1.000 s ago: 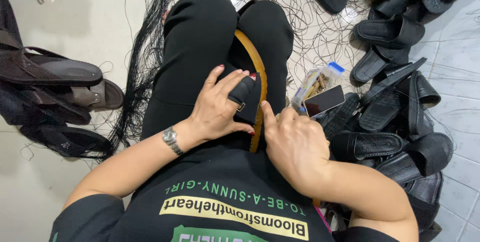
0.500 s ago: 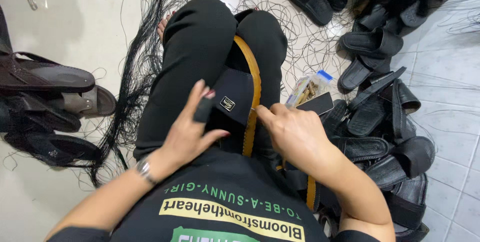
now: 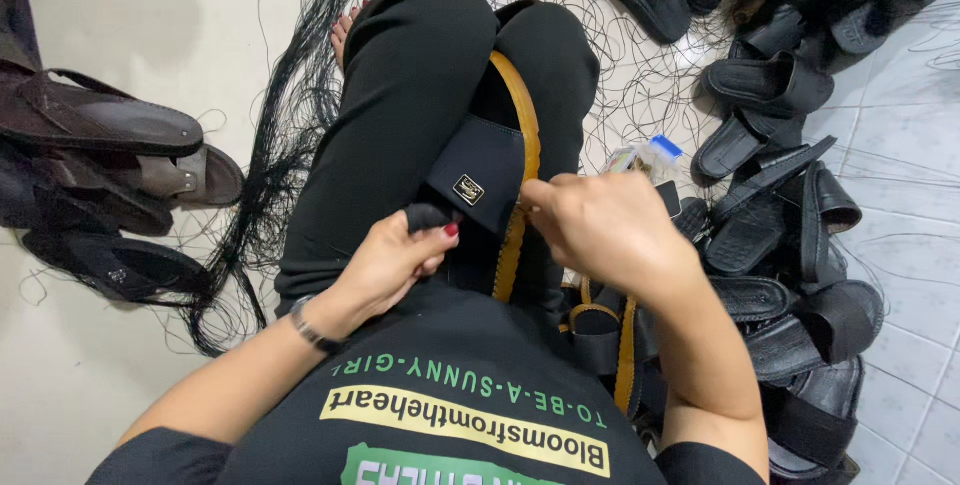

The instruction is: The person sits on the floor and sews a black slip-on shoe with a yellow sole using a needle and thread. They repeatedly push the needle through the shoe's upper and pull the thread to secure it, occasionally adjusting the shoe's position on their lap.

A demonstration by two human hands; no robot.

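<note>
A black sandal (image 3: 490,170) with a tan sole edge and a small gold badge on its wide strap lies on my lap between my black-trousered knees. My left hand (image 3: 392,260) pinches the strap's near left end, thumb on top. My right hand (image 3: 600,225) is closed at the sandal's right edge by the tan rim, fingers pinched together; what it holds is too small to see. A second tan-edged sandal (image 3: 615,345) rests under my right forearm.
Brown sandals (image 3: 110,145) are stacked at the left on the pale floor. A bundle of black thread (image 3: 290,135) trails beside my left leg. Many black sandals (image 3: 780,205) pile up at the right, with a small clear packet (image 3: 645,155) among them.
My left hand has slid from lying flat over the strap to pinching its near end. My right hand has risen to the sandal's right edge. The view has shifted slightly.
</note>
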